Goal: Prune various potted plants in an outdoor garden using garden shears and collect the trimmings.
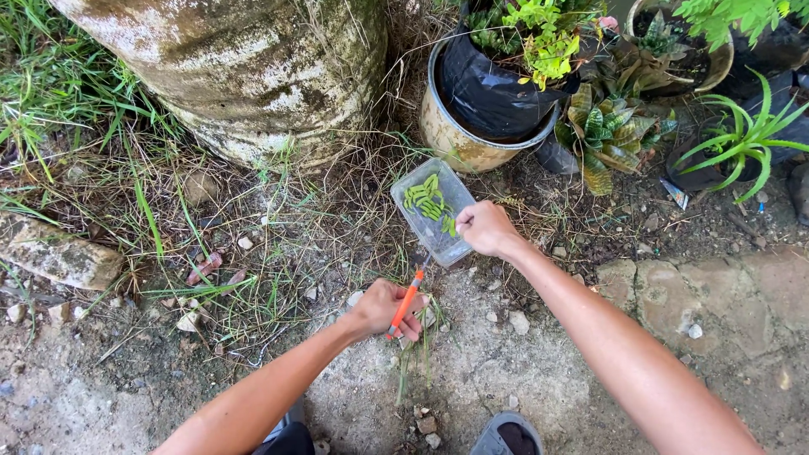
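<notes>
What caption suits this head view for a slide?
Left hand holds an orange-handled tool; right hand grips a clear plastic tray of green pods.

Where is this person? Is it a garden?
Most likely a garden or backyard. There is a thick tree trunk, potted plants on bare ground, and grass. The right hand is at a clear tray of green cuttings.

Both bare arms extended forward and down. Left hand [383, 309] curled in closed grip, knuckles up, low near centre. Right hand [486, 228] fisted, further forward, wrist slightly bent, forearm running diagonally.
</notes>
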